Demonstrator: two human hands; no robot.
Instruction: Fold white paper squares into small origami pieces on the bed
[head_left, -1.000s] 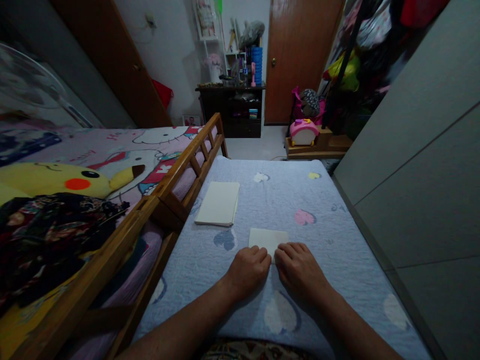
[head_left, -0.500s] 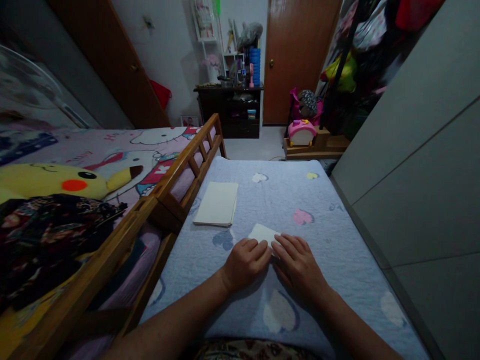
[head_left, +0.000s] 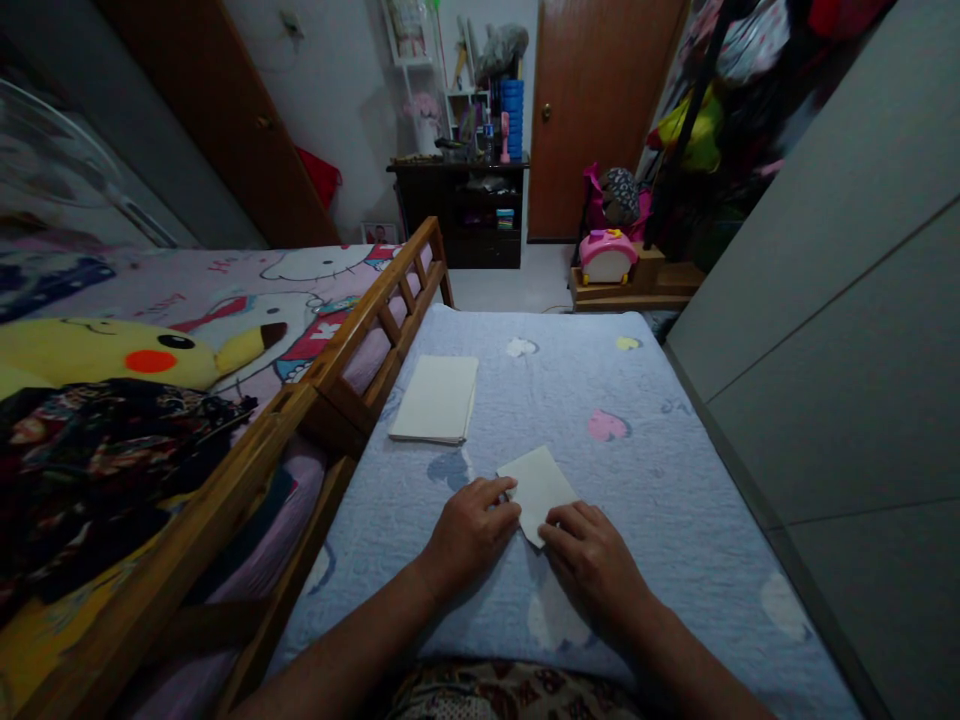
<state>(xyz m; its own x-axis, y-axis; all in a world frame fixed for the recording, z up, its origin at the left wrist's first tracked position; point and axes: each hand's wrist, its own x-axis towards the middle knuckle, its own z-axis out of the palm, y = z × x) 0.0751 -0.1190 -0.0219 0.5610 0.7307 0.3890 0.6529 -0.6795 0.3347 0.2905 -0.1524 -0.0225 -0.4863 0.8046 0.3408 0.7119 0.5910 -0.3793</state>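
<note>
White paper piece, apparently folded, is located on the blue heart-print bed cover, between the two hands and set askew to the cover's edges. Its near corner sits a bit proud of the cloth, by the look of it.

Grip status: left edge of the paper is touched by the thumb and index finger of the left hand; whether a true pinch is made or only pressure applied cannot be told. Near right edge is met by the curled fingers of the right hand; thumb is hidden, so pinch vs. press can't be confirmed there either.

Risks, as judged: quilted cover looks soft, so any crease pressed here may be left blurred or off-line for lack of a firm backing. Skew could be picked up if one edge is pulled harder than the other. Near corner could be bent under if pushed toward the cloth. Tear is possible if both edges are drawn apart.

Paper stack is placed farther off to the left, near the wooden bed rail; top sheets could be nudged out of line if brushed by the left forearm.
</note>
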